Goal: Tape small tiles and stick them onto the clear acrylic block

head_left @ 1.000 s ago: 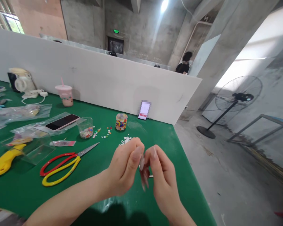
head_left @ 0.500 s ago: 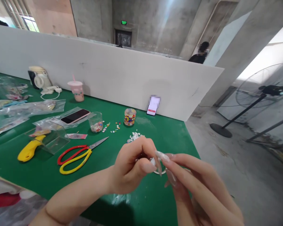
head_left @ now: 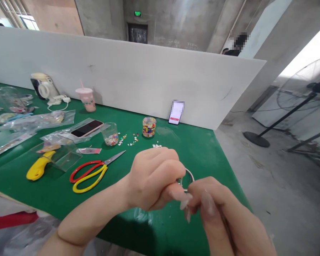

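Observation:
My left hand (head_left: 157,179) is closed in a pinch in front of me, its fingers curled over the thumb. Close against it, my right hand (head_left: 221,209) is closed too, thumb and fingertips pressed together. A thin white ring-like loop (head_left: 191,174) shows between the two hands, and both seem to grip it. Fingers cover most of it, so I cannot tell what it belongs to. Just beyond my left hand lie small white pieces (head_left: 156,145). Left of my hands are scissors (head_left: 105,165) with red and yellow handles.
A mosaic-covered round container (head_left: 149,127), a clear cup (head_left: 111,135) of small pieces, a leaning phone (head_left: 176,115) and a pink tumbler (head_left: 86,99) stand toward the white partition (head_left: 138,78). A yellow-handled tool (head_left: 40,166) touches a clear plastic box (head_left: 66,156).
My left hand has rolled over, bringing its knuckles upward. My right fingers have bent from extended to curled. More of the white loop shows above the fingers, and the view has shifted slightly.

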The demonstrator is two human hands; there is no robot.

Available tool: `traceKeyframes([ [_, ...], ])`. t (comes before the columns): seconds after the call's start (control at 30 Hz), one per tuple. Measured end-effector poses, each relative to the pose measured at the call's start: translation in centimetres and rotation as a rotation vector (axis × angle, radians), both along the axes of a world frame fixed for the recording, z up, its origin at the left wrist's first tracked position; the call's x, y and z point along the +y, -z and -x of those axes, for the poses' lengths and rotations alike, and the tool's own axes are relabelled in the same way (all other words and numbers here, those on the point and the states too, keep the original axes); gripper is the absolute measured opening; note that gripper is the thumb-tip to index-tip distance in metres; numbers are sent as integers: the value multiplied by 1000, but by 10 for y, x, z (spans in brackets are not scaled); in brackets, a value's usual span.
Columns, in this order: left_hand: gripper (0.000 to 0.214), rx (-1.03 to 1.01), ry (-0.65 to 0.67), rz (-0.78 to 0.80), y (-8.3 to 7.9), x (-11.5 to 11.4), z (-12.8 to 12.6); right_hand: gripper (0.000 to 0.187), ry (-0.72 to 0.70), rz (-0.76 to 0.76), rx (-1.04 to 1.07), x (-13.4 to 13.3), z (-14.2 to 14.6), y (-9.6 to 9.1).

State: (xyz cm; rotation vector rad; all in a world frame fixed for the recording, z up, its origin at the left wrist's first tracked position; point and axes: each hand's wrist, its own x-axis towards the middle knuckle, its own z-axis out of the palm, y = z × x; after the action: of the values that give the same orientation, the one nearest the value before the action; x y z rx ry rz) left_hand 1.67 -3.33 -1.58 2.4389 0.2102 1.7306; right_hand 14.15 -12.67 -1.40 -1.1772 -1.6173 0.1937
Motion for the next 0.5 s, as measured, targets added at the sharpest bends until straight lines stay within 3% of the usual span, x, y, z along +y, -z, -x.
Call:
traceKeyframes([
  [0.2,48,187,-49,-90,-8,1,2,18,-183,105,-128,2,-14,-5],
  [0.5,43,105,-71,-179,1,6,0,14,-197,148,-192,3,-20,-7],
])
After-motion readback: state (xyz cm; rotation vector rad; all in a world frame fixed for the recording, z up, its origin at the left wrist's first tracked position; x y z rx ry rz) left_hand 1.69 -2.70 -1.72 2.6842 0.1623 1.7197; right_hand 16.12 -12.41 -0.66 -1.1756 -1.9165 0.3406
